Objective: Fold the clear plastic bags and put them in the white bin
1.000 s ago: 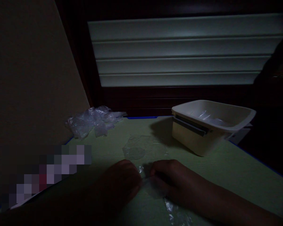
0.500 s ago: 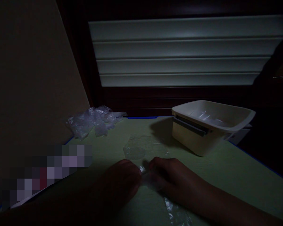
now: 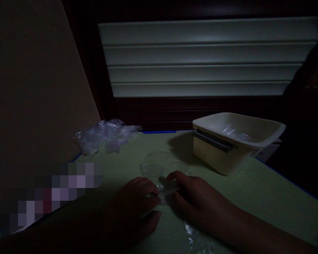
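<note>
A small folded piece of clear plastic bag [image 3: 167, 192] is stretched between my two hands above the table. My left hand [image 3: 137, 203] has one end at its fingertips, while its thumb hangs lower, apart from the fingers. On the other side, my right hand [image 3: 194, 194] grips the plastic between curled fingers and thumb. Just beyond my hands, a flat clear plastic bag [image 3: 153, 164] lies on the table. Another clear plastic piece [image 3: 194, 236] lies nearer me, partly below my right forearm. Dim light blurs the finer edges.
A cream plastic bin [image 3: 214, 158] with a grey handle stands at the back right, clear plastic inside it. Crumpled clear bags [image 3: 103, 135] are heaped at the back left. A pixelated item [image 3: 60, 194] lies along the left edge of the green table [image 3: 132, 158].
My left thumb has moved down, away from its fingers. My right fingers have opened slightly, and more of the folded plastic shows between my hands.
</note>
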{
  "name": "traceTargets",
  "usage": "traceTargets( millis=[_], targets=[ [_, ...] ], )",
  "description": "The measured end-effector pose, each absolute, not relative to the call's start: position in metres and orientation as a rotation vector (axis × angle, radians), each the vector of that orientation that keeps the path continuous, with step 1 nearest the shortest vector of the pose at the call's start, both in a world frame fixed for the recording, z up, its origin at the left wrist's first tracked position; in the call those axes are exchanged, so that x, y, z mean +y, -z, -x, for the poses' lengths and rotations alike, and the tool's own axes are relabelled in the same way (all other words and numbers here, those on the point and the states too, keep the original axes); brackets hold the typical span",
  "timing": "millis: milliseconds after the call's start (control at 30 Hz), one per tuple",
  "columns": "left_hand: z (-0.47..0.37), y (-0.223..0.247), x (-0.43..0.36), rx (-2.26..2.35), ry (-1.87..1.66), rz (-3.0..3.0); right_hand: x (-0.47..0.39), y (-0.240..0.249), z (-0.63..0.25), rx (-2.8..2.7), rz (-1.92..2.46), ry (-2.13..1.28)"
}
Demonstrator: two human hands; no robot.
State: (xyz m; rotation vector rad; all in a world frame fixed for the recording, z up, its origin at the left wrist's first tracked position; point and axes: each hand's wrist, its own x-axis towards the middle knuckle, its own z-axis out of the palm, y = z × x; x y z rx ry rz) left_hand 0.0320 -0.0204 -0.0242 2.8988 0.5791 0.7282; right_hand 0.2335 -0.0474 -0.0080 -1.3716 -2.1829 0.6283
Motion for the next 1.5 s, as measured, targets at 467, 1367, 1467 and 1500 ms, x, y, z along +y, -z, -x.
traceTargets(
  millis=[467,1367,1467,1500],
  targets=[
    [-0.029,0.026,-0.020,0.568,-0.670,-2.890,-0.053,-0.003,-0.240,-2.356,1.101,-0.255],
    [-0.034,0.023,-0.022,0.533,-0.630,-3.057,-0.051,0.003,-0.233,-2.762,1.059,-0.194],
    [-0.034,0.021,-0.022,0.539,-0.608,-3.053,-0.050,0.004,-0.234,-2.769,1.105,-0.094],
    [-0.034,0.020,-0.022,0.543,-0.593,-3.051,-0.049,0.004,-0.235,-2.753,1.137,-0.051]
  ],
)
